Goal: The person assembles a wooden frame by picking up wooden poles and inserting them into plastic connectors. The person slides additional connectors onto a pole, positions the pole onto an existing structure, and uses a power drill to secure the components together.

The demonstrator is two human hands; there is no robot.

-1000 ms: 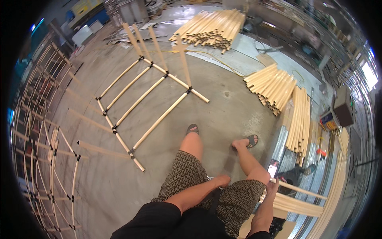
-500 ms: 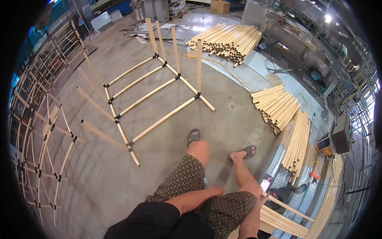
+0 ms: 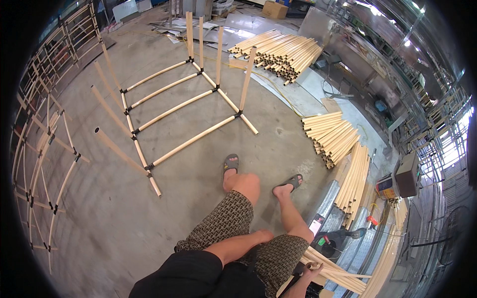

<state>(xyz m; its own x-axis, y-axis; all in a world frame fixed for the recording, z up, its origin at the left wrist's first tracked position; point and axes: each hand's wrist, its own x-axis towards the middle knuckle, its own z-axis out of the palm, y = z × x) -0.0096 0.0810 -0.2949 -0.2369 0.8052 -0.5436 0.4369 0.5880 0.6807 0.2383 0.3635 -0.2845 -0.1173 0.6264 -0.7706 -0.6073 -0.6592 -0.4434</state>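
My left hand (image 3: 265, 235) rests on my thigh by the patterned shorts; its fingers are hidden on the far side. At the lower right, my right hand (image 3: 311, 273) is closed with curled fingers beside the ends of several cream pipes (image 3: 338, 270). What lies inside its grip is too small to make out. Just beyond that hand, a phone (image 3: 316, 223) with a lit screen lies by my knee on metal profiles. A dark round object (image 3: 325, 242) sits between phone and pipes.
A cream pipe frame (image 3: 194, 131) with black joints and upright posts stands ahead on the concrete. Bundles of pipes (image 3: 283, 52) lie beyond it, more pipes (image 3: 354, 179) to the right. Another pipe frame (image 3: 52, 171) stands left. A bucket (image 3: 386, 188) and box (image 3: 407, 175) are far right.
My right hand has moved away from the phone, back toward my body and the pipe ends. The view has shifted, so the scene sits further left. My left hand stays on the thigh.
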